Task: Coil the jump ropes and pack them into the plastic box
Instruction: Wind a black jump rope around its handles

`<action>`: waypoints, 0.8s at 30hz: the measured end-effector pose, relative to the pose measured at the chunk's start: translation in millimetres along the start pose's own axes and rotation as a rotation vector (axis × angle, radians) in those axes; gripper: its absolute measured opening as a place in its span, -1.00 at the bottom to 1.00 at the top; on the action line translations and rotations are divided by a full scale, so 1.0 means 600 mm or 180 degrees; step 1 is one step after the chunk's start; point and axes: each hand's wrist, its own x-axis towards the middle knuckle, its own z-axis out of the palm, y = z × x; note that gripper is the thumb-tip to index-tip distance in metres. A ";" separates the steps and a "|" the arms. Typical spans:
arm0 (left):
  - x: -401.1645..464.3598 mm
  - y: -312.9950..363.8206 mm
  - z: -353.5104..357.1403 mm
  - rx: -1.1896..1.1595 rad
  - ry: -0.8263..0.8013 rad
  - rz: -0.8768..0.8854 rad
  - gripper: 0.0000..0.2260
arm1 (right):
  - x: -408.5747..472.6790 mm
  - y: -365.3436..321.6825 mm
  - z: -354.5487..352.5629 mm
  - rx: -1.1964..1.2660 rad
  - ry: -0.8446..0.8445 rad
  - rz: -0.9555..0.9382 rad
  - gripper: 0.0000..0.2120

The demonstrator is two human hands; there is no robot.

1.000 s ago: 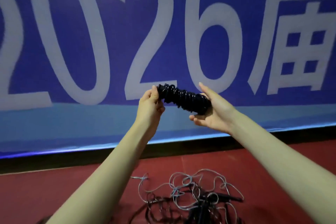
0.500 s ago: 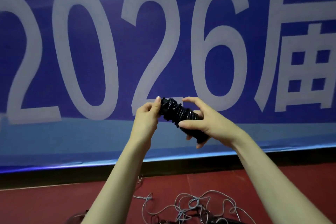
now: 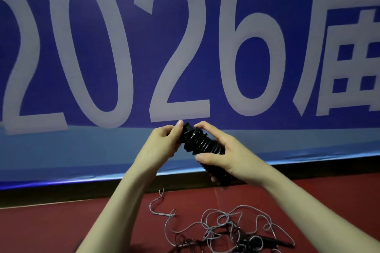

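The coiled black jump rope [image 3: 202, 146] is up in the air in front of the blue banner [image 3: 123, 150], wound tight into a stubby ribbed bundle whose long axis slants from upper left, near the left thumb, down to lower right under the right palm. The right hand [image 3: 224, 154] is wrapped round the lower, thicker part, thumb across the front and fingers curled behind, so most of the bundle's length sits inside that grip. The left hand [image 3: 164, 141] pinches only the top end, thumb raised against it and the other fingers bent in behind; what exactly it holds there, a handle tip or the last turn of cord, I cannot make out. So the right hand carries the bundle, and the left looks free to let go first. No plastic box shows anywhere, so I would guess the bundle has to travel down or aside, out of sight, to reach it. Below, on the red floor [image 3: 51, 228], a loose tangle of grey cord [image 3: 222, 224] lies with a dark handle [image 3: 273, 241] poking out at the right, well apart from both hands and, to my eye, not yet coiled.
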 end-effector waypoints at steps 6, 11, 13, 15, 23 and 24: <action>-0.008 0.010 -0.016 -0.1405 -0.0752 0.0034 -0.74 | -0.020 0.005 -0.031 0.0616 0.0277 -0.0012 -0.47; -0.004 0.005 0.012 -0.0445 0.0323 0.0790 -0.87 | -0.029 0.013 -0.034 0.0847 0.0168 -0.0142 -0.47; -0.001 0.006 0.016 -0.0924 0.0445 0.0766 -0.94 | -0.031 0.013 -0.038 0.0958 0.0177 -0.0161 -0.48; 0.000 0.006 0.018 -0.1260 0.0239 0.0810 -0.92 | -0.033 0.017 -0.042 0.1221 0.0135 -0.0190 -0.48; -0.007 0.015 0.027 -0.0920 -0.0551 0.1189 -0.93 | -0.048 0.037 -0.062 0.2412 -0.0322 -0.0023 -0.36; -0.006 0.014 0.030 -0.0920 -0.0491 0.1189 -0.93 | -0.046 0.041 -0.062 0.2466 -0.0365 -0.0028 -0.39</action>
